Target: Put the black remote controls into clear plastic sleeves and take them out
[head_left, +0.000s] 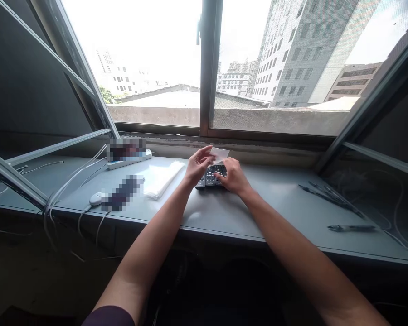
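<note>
Ahead of me on the desk, my left hand has its fingers closed on a small translucent plastic bag, held just above several black remote controls. These lie side by side, their buttons facing up, partly hidden by my hands. My right hand is over their right side, thumb and fingers apart. Its fingertips are at the bag's right edge; whether they touch it I cannot tell. A flat stack of clear plastic bags lies left of the remotes.
A white power strip sits by the window, its cables running off the left edge. Nearer are a round white charger and a blurred dark object. Pens lie at the right. Metal frames slant up at both sides.
</note>
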Tool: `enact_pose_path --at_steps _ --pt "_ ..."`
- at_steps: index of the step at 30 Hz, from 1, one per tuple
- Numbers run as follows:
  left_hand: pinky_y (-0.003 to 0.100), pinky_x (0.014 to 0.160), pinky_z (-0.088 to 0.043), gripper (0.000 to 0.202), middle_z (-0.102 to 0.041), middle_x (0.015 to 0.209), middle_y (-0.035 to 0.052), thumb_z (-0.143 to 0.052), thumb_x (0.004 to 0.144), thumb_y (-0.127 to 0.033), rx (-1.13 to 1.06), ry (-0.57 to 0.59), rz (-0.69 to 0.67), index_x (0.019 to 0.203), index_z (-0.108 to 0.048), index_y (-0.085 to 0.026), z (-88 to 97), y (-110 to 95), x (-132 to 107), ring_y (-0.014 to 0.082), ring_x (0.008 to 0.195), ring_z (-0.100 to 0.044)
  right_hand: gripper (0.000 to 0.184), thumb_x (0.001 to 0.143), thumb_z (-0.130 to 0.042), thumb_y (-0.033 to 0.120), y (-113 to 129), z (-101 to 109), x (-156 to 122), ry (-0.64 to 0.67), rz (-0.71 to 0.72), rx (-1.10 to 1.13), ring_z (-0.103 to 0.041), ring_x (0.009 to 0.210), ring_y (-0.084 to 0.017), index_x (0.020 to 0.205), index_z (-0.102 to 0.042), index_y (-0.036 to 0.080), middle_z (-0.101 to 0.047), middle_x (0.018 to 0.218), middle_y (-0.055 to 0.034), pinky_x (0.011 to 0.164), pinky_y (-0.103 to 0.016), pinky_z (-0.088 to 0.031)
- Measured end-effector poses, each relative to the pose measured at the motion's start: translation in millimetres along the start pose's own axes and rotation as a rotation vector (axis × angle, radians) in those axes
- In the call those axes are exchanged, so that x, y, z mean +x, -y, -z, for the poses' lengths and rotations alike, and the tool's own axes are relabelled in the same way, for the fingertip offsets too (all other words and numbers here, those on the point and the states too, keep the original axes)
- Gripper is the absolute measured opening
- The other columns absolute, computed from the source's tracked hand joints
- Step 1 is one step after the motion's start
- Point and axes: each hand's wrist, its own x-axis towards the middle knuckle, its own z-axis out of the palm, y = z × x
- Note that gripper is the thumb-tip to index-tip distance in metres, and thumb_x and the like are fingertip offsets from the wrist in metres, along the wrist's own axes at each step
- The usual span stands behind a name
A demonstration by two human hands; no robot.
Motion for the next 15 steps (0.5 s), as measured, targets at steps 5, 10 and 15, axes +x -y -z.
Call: enact_pose_path --at_steps 5,10,15 --pt "0.03 0.092 -0.056 0.071 -0.078 0.109 0.0034 -0.095 0.077 -0.033 -0.392 0.049 0.197 0.143 -0.068 -0.026 -5.3 -11.2 -2.7 0.0185 0.098 -0.075 0.024 0.094 -0.078 0.044 2.2 0.1 4.0 0.001 0.056 0.189 -0.06 0.139 -0.038 0.11 -0.084 0.027 -0.078 0.133 -0.0096 0.124 -0.062 -0.041" --pt "0.023 0.093 -0.054 0.033 -0.078 0.114 0.0003 -0.08 0.089 -0.02 -0.578 -0.262 0.19 0.12 -0.071 -0.027 15.0 -14.4 6.2 0.0128 0.104 -0.073 0.009 0.093 -0.08 0.036 15.5 6.6 2.5 -0.001 -0.034 0.316 -0.065 0.132 -0.036 0.092 -0.083 0.028 -0.084 0.109 -0.0057 0.114 -0.056 -0.051" --pt "0.024 0.098 -0.053 0.027 -0.074 0.131 0.0028 -0.066 0.102 -0.023 -0.638 -0.531 0.224 0.128 -0.069 -0.029 34.2 -11.3 13.6 0.013 0.118 -0.07 0.015 0.097 -0.076 0.041 26.6 14.4 2.1 -0.079 -0.154 0.417 -0.078 0.101 -0.029 0.099 -0.083 0.028 -0.084 0.105 -0.0042 0.098 -0.046 -0.059"
